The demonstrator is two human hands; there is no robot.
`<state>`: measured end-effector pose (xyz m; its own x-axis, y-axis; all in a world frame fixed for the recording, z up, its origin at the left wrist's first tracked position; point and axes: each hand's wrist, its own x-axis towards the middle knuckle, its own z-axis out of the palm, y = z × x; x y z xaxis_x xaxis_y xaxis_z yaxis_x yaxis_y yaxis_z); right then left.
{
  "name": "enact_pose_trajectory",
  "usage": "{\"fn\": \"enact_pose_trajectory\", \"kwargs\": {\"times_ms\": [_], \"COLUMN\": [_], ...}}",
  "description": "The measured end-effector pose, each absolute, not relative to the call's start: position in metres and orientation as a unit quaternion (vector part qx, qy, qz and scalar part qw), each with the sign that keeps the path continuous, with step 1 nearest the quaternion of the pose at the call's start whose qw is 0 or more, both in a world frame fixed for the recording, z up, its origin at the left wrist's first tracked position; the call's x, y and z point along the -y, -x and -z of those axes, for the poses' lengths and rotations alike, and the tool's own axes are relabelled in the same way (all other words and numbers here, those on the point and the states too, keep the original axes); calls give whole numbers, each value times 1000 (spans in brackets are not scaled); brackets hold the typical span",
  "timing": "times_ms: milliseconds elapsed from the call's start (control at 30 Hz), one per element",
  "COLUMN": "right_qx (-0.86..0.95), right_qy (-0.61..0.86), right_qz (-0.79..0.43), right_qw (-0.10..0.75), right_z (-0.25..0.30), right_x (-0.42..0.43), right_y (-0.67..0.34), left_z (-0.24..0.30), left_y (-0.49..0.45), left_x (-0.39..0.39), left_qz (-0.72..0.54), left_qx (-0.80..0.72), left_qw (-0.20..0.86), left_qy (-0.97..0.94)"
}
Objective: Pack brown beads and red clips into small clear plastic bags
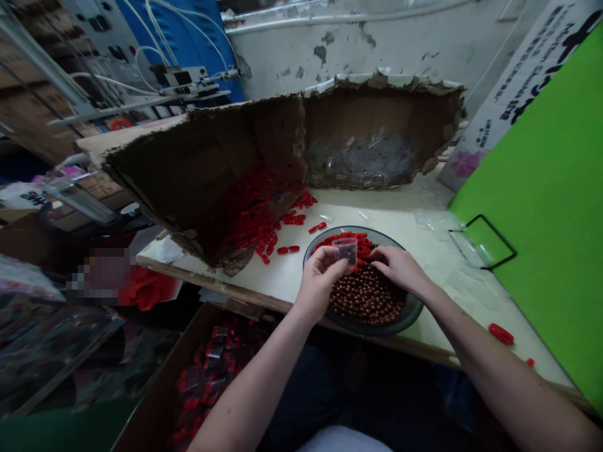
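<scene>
Centrally, left hand (318, 282) pinches clear plastic cup (345, 250) over grey bowl (419, 307); right hand (399, 270) half-curled, hold unclear, fingertips (373, 254) on red pieces (358, 242) beside brown beads (367, 301).

Here's a peeling white wall (301, 44) behind the counter (414, 213), a blue panel (183, 31) laced with white tubing (157, 31), and a bright green board (541, 207) standing right beside a printed banner (522, 81)!
</scene>
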<state>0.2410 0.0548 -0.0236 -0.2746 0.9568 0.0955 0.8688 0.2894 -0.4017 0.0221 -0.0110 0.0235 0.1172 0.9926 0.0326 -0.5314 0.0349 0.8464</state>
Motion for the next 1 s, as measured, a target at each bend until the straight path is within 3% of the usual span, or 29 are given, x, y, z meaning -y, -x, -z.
{"fn": "enact_pose_trajectory", "kwargs": {"times_ms": [633, 800, 1000], "right_qx": [791, 747, 758], "right_qy": [513, 505, 474], "right_qz": [-248, -316, -340], "right_qw": [224, 296, 292], "right_z": [15, -8, -52], "right_x": [-47, -36, -20], "right_y": [-202, -223, -226], "left_z": [-5, -2, -3], "left_y": [14, 3, -23], "left_x": [4, 4, 13], "left_qz": [-609, -576, -541], "left_qx": [-368, -379, -367], "left_qw": [617, 619, 642], "left_qy": [-336, -376, -402]}}
